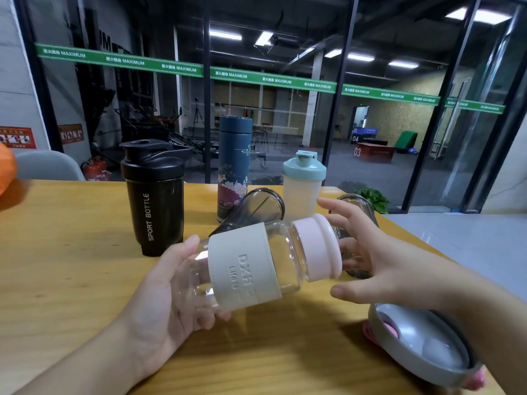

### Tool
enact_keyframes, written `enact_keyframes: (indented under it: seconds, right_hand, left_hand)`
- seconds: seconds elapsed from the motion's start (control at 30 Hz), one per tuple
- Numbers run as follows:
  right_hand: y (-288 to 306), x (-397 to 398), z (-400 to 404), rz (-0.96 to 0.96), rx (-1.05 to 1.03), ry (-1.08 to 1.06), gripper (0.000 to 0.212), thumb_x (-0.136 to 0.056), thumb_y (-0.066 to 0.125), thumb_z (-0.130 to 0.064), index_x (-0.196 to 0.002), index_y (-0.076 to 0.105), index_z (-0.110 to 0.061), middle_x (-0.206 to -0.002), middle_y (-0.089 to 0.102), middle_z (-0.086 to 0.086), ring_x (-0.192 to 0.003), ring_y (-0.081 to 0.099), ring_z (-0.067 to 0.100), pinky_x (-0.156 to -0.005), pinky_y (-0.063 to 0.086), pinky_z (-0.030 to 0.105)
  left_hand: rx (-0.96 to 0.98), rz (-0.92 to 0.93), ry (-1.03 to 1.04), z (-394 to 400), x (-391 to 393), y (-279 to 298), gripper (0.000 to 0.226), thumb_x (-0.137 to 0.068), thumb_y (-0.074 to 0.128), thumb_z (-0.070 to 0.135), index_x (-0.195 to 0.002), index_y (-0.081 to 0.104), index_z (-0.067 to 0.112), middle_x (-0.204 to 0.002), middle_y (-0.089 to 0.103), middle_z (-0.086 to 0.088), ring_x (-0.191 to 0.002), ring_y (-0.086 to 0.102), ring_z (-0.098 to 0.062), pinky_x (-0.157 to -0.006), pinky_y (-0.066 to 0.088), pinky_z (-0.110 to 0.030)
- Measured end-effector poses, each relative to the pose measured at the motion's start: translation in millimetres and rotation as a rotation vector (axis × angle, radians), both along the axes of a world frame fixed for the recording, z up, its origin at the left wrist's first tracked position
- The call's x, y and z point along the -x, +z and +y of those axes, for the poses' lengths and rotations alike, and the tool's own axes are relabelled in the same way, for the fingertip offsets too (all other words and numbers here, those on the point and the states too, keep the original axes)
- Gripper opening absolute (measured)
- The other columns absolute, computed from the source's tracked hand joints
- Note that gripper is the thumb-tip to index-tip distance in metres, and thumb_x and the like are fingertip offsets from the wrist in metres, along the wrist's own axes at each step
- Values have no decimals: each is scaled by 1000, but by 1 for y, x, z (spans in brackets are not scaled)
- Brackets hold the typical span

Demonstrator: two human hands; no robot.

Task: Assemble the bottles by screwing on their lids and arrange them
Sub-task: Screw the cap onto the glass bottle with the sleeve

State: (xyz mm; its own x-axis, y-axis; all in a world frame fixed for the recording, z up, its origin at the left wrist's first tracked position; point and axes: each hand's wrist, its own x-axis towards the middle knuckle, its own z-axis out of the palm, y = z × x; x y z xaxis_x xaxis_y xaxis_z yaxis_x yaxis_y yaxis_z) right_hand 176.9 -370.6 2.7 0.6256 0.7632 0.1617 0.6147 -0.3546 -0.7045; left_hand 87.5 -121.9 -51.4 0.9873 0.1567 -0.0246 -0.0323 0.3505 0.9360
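Glass walls back the wooden worktop (71,252). Left hand (159,292) holds the clear bottle (251,266) sideways; right hand (379,260), fingers spread, hides a dark cup behind the pink lid (319,246).

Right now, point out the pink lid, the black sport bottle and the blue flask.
pink lid (315,248): head view, on its side wall.
black sport bottle (154,206): head view, on its body.
blue flask (233,155): head view, on its upper body.

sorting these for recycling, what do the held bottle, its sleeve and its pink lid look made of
Bottle: clear glass or hard plastic; see-through and glossy, cannot tell which. Sleeve: matte cream band with stitched edge and embossed letters, likely faux leather or silicone. Pink lid: smooth, opaque, soft sheen, probably plastic.
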Motion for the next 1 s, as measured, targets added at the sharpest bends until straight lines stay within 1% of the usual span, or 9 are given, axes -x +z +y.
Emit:
enact_keyframes:
  seconds: [0.13,0.3,0.4,0.5,0.6,0.67,0.77,0.87,1.0]
  right_hand:
    - [3,2,2,-13,-55,12,81,-72,73,-6,-122,36,-58,-128,49,-23,-104,60,8,-82,52,27]
    - [2,1,2,43,-44,-43,57,-68,68,-51,-121,47,-49,-110,65,-9,-99,67,16,-91,52,41]
    - [4,5,6,-40,11,-121,44,-70,51,-67,-104,58,-40,-94,71,-11,-86,67,6,-83,51,26]
    - [5,8,9,-44,15,-152,41,-76,37,-64,-79,61,-31,-73,67,-17,-71,63,3,-71,46,16]
    - [1,6,6,34,-10,-152,52,-70,42,-73,-108,57,-42,-98,67,-21,-94,64,3,-91,49,29]
    - [1,4,5,67,-32,-113,72,-62,56,-68,-129,36,-52,-119,54,-28,-108,58,-2,-97,48,31]
    - [3,5,3,19,-1,-24,91,-69,80,-33,-131,20,-62,-134,36,-35,-118,51,-5,-99,46,25]
    - [4,7,3,-30,10,-12,87,-75,74,-5,-123,27,-61,-131,43,-27,-109,56,-4,-88,48,19]
    - [6,10,5,-26,-30,-4,74,-74,73,-7,-116,38,-57,-116,54,-21,-99,61,6,-84,52,26]
  left_hand:
    - [-5,5,4,0,0,0,57,-72,49,50,-99,73,7,-77,63,-18,-48,54,-32,-39,36,-24]
    - [-32,-1,-10,0,1,0,54,-72,48,51,-98,75,12,-76,64,-18,-49,54,-31,-41,36,-25]
    - [-49,2,-11,0,2,0,54,-73,48,52,-97,75,12,-76,65,-18,-51,55,-31,-41,36,-26]
    - [-55,12,-16,-1,2,-1,57,-71,48,53,-97,75,10,-76,64,-19,-52,54,-31,-42,35,-27]
    - [-48,10,-16,0,1,-1,59,-72,48,53,-101,73,9,-78,64,-18,-52,54,-31,-41,37,-26]
    - [-35,6,-10,0,0,-1,57,-72,48,52,-102,73,10,-78,64,-18,-51,54,-31,-39,38,-25]
    - [-26,1,-18,0,0,0,55,-71,49,52,-99,75,12,-77,64,-17,-50,54,-32,-40,37,-24]
    - [-28,-7,-27,0,0,0,53,-71,49,51,-96,76,12,-76,64,-17,-49,54,-32,-39,37,-24]
    - [-26,-5,-18,0,0,0,53,-72,49,51,-95,76,12,-76,63,-17,-49,53,-32,-39,36,-24]
